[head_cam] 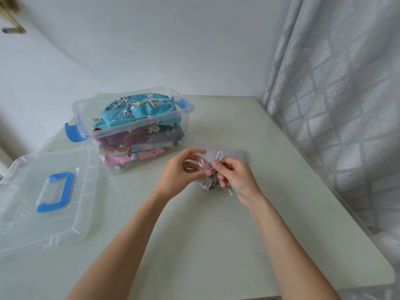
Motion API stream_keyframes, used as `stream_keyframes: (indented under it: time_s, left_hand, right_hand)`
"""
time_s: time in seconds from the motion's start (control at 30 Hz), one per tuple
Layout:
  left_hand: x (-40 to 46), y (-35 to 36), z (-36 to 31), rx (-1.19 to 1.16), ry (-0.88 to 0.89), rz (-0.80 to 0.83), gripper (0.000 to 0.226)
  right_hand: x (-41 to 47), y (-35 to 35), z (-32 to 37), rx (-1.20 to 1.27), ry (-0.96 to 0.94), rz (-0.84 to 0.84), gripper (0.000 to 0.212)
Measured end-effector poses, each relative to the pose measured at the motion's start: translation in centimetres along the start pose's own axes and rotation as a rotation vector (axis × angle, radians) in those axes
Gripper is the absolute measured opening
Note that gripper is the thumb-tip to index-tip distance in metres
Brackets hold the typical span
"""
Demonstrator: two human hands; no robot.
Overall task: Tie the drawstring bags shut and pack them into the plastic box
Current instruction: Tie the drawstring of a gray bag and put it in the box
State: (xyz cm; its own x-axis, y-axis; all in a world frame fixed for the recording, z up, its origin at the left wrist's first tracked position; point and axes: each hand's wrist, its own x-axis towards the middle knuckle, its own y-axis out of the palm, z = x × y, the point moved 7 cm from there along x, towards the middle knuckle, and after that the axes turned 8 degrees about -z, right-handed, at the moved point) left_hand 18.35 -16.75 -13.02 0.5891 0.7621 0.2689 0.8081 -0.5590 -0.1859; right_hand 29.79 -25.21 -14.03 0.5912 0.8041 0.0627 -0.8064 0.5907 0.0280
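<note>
Near the middle of the frame, a small grey fabric drawstring bag [225, 158] lies flat on the pale green tabletop [216, 234], its gathered mouth turned toward the person. Both bare hands work at that mouth. The right hand [234, 178] pinches the thin white drawstring cord [219, 156] between thumb and forefinger, with a small loop of cord standing up just above the fingertips; the other fingers curl over the puckered end of the bag, and a loose cord end trails out below the palm. The left hand [184, 172] sits just beside it on the left, thumb and fingers partly curled toward the cord; its fingertips are at the cord, but whether they actually grip a strand cannot be told.

To the upper left of the hands stands a clear rectangular plastic storage box [138, 126] with blue latches, open at the top and apart from the grey bag. It holds a stack of filled cloth bags: a turquoise bag with white cartoon prints [138, 111] on top, rising above the rim, then red, grey and pink ones below. At the lower left of the frame, 1 clear plastic lid with a blue handle [43, 198] lies flat on the table beside the box. A white patterned curtain [335, 94] hangs along the right side.
</note>
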Motion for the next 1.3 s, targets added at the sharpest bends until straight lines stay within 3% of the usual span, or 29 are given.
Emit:
stream_keyframes:
  time_s: [0.23,0.43,0.6,0.77,0.9,1.0,1.1,1.23,1.3]
  left_hand:
    - [1.3,1.0,-0.7,0.127,0.092,0.209,0.029]
    - [1.2,1.9,-1.3,0.020,0.057,0.212,0.023]
    - [1.1,2.4,-0.6,0.097,0.060,0.259,0.032]
    - [1.3,2.4,-0.2,0.141,0.057,0.186,0.030]
    - [1.0,2.1,-1.3,0.266,0.142,0.045,0.032]
    - [-0.1,2.3,-2.4,0.302,0.215,-0.083,0.028]
    - [-0.9,2.2,-2.3,0.222,0.216,-0.125,0.020]
    - [-0.6,2.1,-0.9,-0.247,-0.054,0.050,0.013]
    - [-0.8,2.0,-0.9,-0.245,-0.106,0.113,0.016]
  right_hand:
    - [-0.4,-0.6,1.1,-0.072,-0.034,0.060,0.010]
    - [-0.8,-1.6,2.4,-0.122,-0.057,0.126,0.005]
    - [-0.3,-2.4,2.0,-0.258,-0.149,-0.006,0.015]
    - [-0.3,-2.4,3.0,-0.551,-0.378,-0.145,0.010]
    - [-1.3,-1.0,4.9,-0.947,-0.721,-0.238,0.013]
    - [-1.8,-0.2,5.1,-1.171,-0.852,-0.314,0.017]
    - [-3.2,0.3,5.9,-1.193,-1.033,-0.343,0.004]
    - [-4.7,-0.1,6.8,-1.038,-1.228,-0.339,0.021]
    - [-5.1,0.3,6.7,-1.011,-1.280,-0.290,0.025]
